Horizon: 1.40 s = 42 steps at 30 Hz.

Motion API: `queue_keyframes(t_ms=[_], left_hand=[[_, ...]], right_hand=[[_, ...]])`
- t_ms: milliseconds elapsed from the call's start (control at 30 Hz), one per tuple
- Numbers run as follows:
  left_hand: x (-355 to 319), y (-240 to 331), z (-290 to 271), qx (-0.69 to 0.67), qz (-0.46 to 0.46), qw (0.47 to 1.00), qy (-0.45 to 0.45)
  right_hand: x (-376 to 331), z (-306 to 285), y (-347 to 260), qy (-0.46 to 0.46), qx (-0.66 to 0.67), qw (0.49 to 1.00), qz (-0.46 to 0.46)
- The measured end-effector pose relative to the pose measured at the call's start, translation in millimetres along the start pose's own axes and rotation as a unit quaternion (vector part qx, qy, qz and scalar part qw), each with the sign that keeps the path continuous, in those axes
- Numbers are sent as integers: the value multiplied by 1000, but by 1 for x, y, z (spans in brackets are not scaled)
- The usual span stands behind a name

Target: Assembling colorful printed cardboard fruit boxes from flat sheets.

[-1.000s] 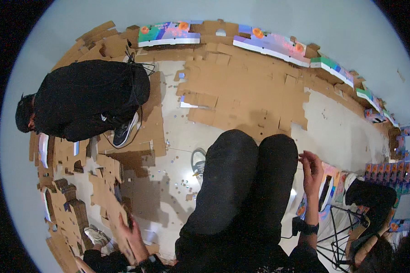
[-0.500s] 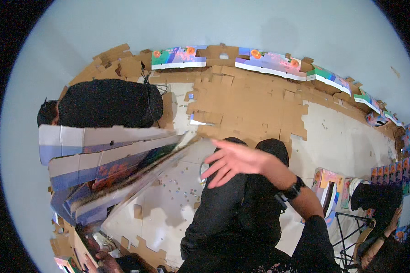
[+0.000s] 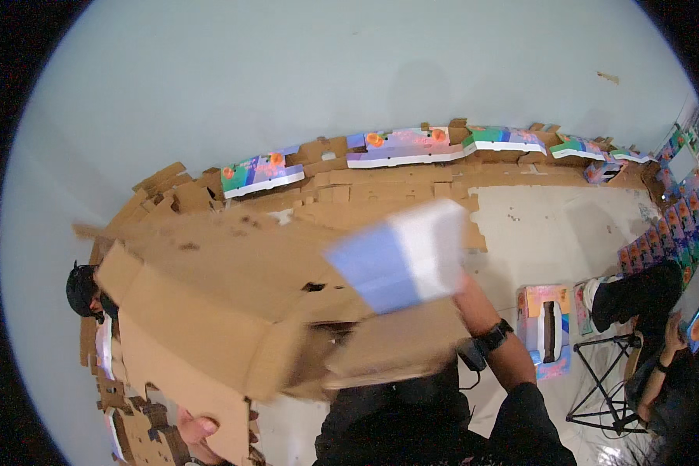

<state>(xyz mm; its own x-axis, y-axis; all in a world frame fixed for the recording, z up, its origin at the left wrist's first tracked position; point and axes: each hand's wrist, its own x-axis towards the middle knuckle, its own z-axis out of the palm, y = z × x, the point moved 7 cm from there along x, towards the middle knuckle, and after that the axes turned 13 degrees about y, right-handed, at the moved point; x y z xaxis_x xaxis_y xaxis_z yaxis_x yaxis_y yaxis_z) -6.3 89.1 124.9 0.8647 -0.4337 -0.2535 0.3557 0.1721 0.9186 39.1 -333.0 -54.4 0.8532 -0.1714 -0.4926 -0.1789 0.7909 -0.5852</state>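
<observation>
An unfolding cardboard box (image 3: pixel 202 311), brown inside with blue-and-white printed outer faces, spreads across my lap, partly blurred. At its lower left edge my left hand (image 3: pixel 198 431) is closed on the board, thumb on the near face. Behind a raised blue-and-white flap (image 3: pixel 400 256) is my right hand (image 3: pixel 467 293), mostly hidden, at the box's right side. A black watch (image 3: pixel 493 335) sits on my right wrist. The fingers of the right hand are covered by the flap.
Colourful open cartons (image 3: pixel 412 147) line the wall over flattened cardboard. A printed box with a slot (image 3: pixel 550 330) stands on the floor to the right, near a black folding stool frame (image 3: pixel 610 388). One person sits far right; another person's head (image 3: pixel 81 291) shows at left.
The stack of folded cartons at the left has given way to one opened box over my lap. My right hand, spread and bare before, is now behind its flap.
</observation>
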Motion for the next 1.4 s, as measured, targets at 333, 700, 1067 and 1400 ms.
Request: queue_keyframes(t_ms=[333,700,1067,1400], left_hand=[[203,35,-14,52,92,990,94],[320,-111,-131,221,87,945,226],[249,-125,15,445,294,830,161],[255,-130,1,378,272,869,167]], right_hand=[[-9,-100,-53,144,161,959,-186],[166,-248,158,-64,-505,841,-184],[165,-461,168,540,-101,835,-27],[208,-484,136,596,-219,763,-126]])
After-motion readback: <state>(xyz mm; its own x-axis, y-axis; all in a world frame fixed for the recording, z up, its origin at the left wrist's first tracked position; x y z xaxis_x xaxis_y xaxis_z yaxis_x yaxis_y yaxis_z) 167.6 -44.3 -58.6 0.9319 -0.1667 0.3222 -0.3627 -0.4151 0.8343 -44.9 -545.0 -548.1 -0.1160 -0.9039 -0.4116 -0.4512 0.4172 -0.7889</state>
